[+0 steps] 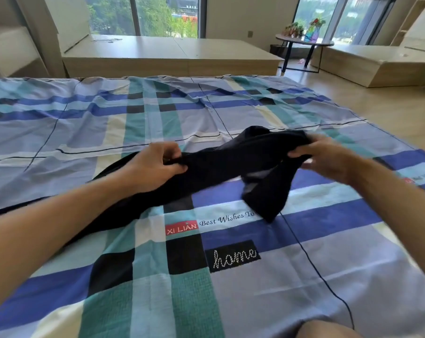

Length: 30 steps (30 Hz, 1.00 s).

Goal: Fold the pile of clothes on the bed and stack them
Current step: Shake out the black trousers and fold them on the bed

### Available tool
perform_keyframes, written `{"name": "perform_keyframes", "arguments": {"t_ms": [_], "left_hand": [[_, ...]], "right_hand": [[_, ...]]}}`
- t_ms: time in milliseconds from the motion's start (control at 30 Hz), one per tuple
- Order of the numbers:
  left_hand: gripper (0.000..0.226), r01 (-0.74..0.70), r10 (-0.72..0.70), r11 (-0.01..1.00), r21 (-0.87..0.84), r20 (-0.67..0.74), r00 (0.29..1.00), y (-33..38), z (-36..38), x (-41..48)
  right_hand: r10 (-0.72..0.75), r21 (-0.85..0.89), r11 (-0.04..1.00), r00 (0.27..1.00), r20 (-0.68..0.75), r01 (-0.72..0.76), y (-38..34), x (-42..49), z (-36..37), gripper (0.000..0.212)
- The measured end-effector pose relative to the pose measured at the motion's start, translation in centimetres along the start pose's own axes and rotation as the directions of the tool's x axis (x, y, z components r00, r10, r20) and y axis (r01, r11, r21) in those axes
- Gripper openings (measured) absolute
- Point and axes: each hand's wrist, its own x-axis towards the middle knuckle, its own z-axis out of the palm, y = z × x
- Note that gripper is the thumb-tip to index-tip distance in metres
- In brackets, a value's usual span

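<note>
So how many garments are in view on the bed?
1: a dark garment bunched mid-bed, gripped by the left hand and right hand. Its tail runs under the left arm; no stack shows.

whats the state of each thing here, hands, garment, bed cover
left hand: closed, pinching the dark garment
right hand: closed on the garment's other end, blurred
dark garment: bunched and unfolded, held between both hands, one end hanging onto the bed, the rest trailing left under the left arm
bed cover: spread flat, lightly creased
</note>
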Motion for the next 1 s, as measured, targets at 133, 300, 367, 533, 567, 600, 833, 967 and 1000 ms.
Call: {"name": "perform_keyframes", "arguments": {"t_ms": [133, 300, 367, 533, 567, 600, 833, 967, 1000], "left_hand": [[0.016, -0.045, 0.044, 0.997, -0.064, -0.014, 0.999, 1.8, -1.6, 1.2], [0.032, -0.168, 0.169, 0.981, 0.092, 0.007, 0.986, 2.1, -1.9, 1.7], [0.041, -0.149, 0.125, 0.962, 0.229, 0.117, 0.985, 0.1, -1.0, 1.1], [0.051, 0.004, -0.099, 0.887, 0.462, 0.182, 0.978, -6.0, 1.5, -1.4], [0.049, 0.023, -0.118, 0.887, 0.462, 0.176, 0.977, -6.8, 1.7, -1.7], [0.047, 0.029, -0.120, 0.883, 0.469, 0.164, 0.979, -7.5, 2.0, -1.9], [0.039, -0.099, 0.073, 0.898, 0.429, 0.078, 0.994, -4.9, 5.4, -0.3], [0.049, -0.262, 0.209, 0.878, 0.400, 0.171, 0.963, -1.0, 9.9, 2.5], [0.049, -0.293, 0.226, 0.870, 0.396, 0.208, 0.952, 0.1, 11.1, 3.2]], "right_hand": [[-0.071, 0.025, 0.997, 0.996, 0.057, 0.070, -3.1, -1.4, -4.9, 0.052], [-0.127, -0.221, 0.973, 0.960, -0.251, 0.071, -3.1, -2.2, -8.1, 0.038], [-0.075, -0.453, 0.888, 0.947, -0.313, -0.079, -0.2, -1.7, -9.0, 0.033], [0.192, -0.694, 0.647, 0.948, -0.254, -0.317, 6.9, -3.3, -9.0, 0.090], [0.207, -0.707, 0.645, 0.957, -0.204, -0.290, 7.9, -3.8, -8.8, 0.100], [0.210, -0.747, 0.612, 0.964, -0.161, -0.258, 8.8, -4.3, -8.7, 0.112], [-0.092, -0.814, 0.547, 0.953, -0.290, -0.195, 11.4, -5.5, -9.9, 0.068], [-0.026, -0.685, 0.695, 0.945, -0.325, -0.216, 9.3, -5.5, -11.6, 0.023], [0.021, -0.623, 0.748, 0.945, -0.325, -0.230, 8.7, -5.4, -12.2, 0.017]]}}
